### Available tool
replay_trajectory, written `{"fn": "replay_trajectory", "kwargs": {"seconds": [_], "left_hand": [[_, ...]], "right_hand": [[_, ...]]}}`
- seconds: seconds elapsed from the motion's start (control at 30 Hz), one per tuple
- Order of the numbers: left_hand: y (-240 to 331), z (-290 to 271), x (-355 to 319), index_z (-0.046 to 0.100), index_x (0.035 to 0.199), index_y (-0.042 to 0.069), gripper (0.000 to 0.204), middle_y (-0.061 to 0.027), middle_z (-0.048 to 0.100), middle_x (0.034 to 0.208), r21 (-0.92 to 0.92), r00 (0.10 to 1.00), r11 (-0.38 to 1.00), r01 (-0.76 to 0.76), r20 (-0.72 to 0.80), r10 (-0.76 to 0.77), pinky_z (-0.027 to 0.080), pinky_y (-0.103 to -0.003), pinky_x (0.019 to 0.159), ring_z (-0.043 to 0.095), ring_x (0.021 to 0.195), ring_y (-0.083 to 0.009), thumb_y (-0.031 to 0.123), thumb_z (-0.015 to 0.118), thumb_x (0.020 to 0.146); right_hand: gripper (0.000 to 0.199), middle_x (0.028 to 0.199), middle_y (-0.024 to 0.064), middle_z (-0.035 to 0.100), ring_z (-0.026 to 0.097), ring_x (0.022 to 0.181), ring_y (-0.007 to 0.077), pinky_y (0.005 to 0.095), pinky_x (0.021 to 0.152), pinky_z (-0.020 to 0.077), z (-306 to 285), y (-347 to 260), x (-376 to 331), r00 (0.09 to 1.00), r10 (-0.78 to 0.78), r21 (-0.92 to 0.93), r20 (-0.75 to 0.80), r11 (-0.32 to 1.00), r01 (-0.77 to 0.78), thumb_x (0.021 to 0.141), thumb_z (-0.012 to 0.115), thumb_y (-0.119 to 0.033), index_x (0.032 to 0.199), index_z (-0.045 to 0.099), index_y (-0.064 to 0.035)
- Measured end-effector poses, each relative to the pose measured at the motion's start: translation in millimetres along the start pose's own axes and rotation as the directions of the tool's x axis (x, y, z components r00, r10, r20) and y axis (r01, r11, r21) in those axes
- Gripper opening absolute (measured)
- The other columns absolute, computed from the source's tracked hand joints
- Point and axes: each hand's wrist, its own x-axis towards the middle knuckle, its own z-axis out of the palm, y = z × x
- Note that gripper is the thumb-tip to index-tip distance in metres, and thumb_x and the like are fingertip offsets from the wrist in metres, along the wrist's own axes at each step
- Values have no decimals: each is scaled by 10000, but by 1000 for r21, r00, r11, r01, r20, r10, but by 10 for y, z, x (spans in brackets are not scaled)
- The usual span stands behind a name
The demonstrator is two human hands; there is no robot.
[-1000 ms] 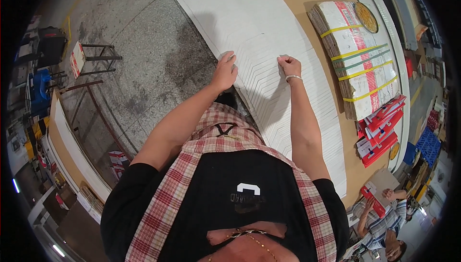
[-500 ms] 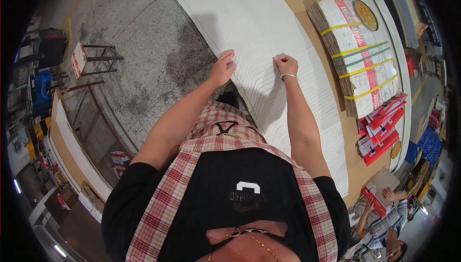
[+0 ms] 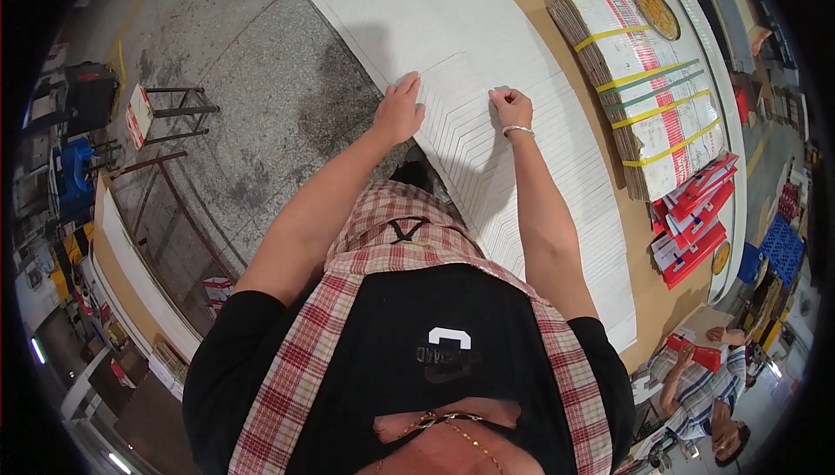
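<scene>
The person leans over a long table (image 3: 557, 5) and works on a fanned stack of white sheets (image 3: 487, 170), which lies on the table's near side, close to its edge, with the sheet edges stepped one behind the other. The left hand (image 3: 400, 111) rests on the near edge of this stack, at its upper left corner; the fingers are stretched and lie on the paper with the thumb at the side, so the grip looks loose and mostly open, and I cannot tell if it pinches any sheet. The right hand (image 3: 511, 108) is just to the right of the left hand, also on the stack; its fingers are curled down onto the paper, but whether this grip has hold of a sheet cannot be seen. A thin bracelet (image 3: 517, 130) is around the right wrist. Beyond the stack, farther across the table, lies a bundle of flat cartons (image 3: 648, 83) tied with yellow and green straps. Past that bundle, toward the right, there are red and white flat boxes (image 3: 696, 223). On the other side of the stack, away from the table, is the grey concrete floor (image 3: 217, 49), with a metal stand (image 3: 170, 114) on it. Well away from the stack, at the lower right, another person (image 3: 700, 384) sits holding something red.
</scene>
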Motion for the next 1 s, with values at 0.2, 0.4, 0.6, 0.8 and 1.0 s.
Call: {"fn": "replay_trajectory", "kwargs": {"seconds": [0.2,0.4,0.6,0.8,1.0], "left_hand": [[-102,72,9,407,1289,-4,553,-77,344,1382,-36,997,998,-58,-44,56,397,-402,964,422,1138,-363,162,578,790],[-62,3,17,424,1282,-22,545,-123,369,1376,-47,999,998,-48,-13,48,365,-379,983,428,1156,-347,137,565,780],[234,-40,-216,380,1316,20,586,-72,313,1408,140,995,985,-99,4,99,341,-423,996,363,1217,-311,156,574,780],[325,127,-355,340,1343,11,638,-91,299,1428,118,955,949,-293,80,285,271,-414,1050,314,1280,-314,176,597,783],[321,121,-233,358,1325,-7,623,-114,334,1401,133,969,961,-243,67,236,303,-404,1031,344,1254,-298,197,598,788]], "right_hand": [[262,709,96,655,604,645,193,314,639,479,79,-117,-33,992,97,-87,-81,991,-104,710,721,-285,743,663,-31],[281,706,90,659,607,643,179,301,637,482,-12,-172,-68,995,81,-107,-61,990,-88,714,718,-304,765,678,-30],[302,759,97,671,628,688,197,302,664,489,-285,-105,-327,999,-10,-168,38,986,16,726,694,-312,839,675,-33],[313,791,96,673,636,718,212,312,694,496,-470,155,-518,999,21,-193,38,981,-14,718,700,-310,863,661,-35],[317,769,99,665,632,719,218,314,689,493,-360,61,-462,998,43,-98,-41,994,-47,691,734,-300,809,643,-21]]}}
